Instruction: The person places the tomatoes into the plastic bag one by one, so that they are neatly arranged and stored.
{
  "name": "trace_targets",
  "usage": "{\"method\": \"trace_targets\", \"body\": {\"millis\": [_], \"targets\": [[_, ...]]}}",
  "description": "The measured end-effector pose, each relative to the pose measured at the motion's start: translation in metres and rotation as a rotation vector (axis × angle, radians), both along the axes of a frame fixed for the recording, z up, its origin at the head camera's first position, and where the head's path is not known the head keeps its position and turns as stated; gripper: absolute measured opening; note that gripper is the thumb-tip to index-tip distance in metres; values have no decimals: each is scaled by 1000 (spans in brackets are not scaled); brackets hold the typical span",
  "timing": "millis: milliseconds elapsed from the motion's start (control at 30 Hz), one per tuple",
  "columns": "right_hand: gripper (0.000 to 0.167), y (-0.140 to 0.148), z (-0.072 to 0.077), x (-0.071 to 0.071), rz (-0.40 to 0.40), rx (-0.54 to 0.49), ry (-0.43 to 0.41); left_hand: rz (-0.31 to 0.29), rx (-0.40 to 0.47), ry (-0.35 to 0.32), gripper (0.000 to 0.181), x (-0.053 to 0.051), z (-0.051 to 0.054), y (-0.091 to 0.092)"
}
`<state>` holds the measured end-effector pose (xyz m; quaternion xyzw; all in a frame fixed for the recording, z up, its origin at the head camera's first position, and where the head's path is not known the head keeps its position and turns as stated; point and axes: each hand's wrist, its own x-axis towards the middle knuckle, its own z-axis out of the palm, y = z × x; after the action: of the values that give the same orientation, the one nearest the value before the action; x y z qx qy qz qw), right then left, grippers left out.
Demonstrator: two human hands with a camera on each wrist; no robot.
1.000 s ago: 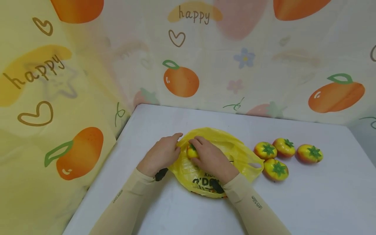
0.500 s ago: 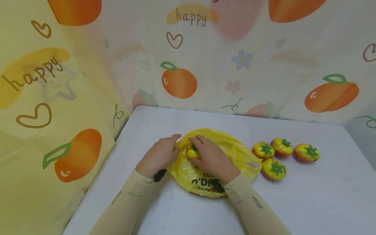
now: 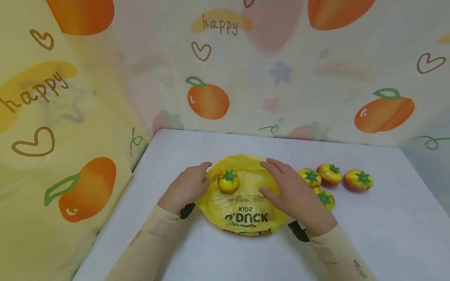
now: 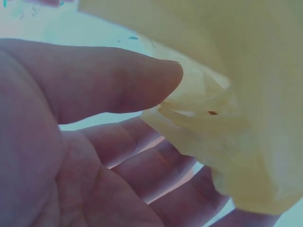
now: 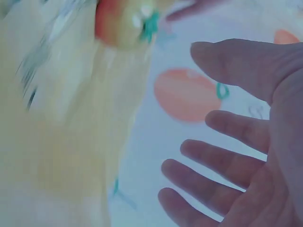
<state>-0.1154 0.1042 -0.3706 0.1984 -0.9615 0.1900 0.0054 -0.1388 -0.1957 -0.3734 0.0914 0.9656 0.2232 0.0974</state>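
Note:
A yellow plastic bag (image 3: 218, 212) with black print lies on the white table, with one yellow-red persimmon (image 3: 228, 182) on its inner left part. At the bag's left edge, my left hand (image 3: 184, 189) pinches the plastic between thumb and fingers; the left wrist view shows the thumb (image 4: 128, 82) against the bag (image 4: 255, 142). My right hand (image 3: 299, 195) is over the bag's right side, empty, fingers spread and apart from the persimmon. In the right wrist view the persimmon (image 5: 123, 23) appears beyond the right hand (image 5: 284, 142).
Several more persimmons (image 3: 358, 180) are grouped on the table (image 3: 379, 234) to the right of the bag, one partly hidden by the right hand. Fruit-patterned cloth (image 3: 246, 86) stands behind the table and along its left side.
My right hand has let go of the persimmon and moved right, uncovering it and the bag's print. My left hand keeps its hold on the bag edge. The head view has shifted slightly.

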Motion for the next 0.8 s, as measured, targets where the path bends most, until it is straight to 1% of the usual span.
{"method": "trace_targets", "body": {"millis": [100, 233, 333, 433, 567, 800], "targets": [[76, 28, 4, 10, -45, 4, 14, 3, 1, -5, 52, -1, 0, 0], [75, 65, 6, 22, -117, 11, -4, 11, -3, -12, 52, -1, -1, 0], [77, 89, 4, 30, -167, 9, -26, 5, -6, -9, 52, -1, -1, -1], [78, 109, -3, 33, -190, 10, -16, 1, -9, -2, 52, -2, -2, -3], [79, 123, -15, 33, -212, 31, -22, -3, -13, 1, 52, -2, -3, -4], [87, 131, -31, 31, -270, 45, -113, -12, -16, 5, 51, -2, -3, -1]]}}
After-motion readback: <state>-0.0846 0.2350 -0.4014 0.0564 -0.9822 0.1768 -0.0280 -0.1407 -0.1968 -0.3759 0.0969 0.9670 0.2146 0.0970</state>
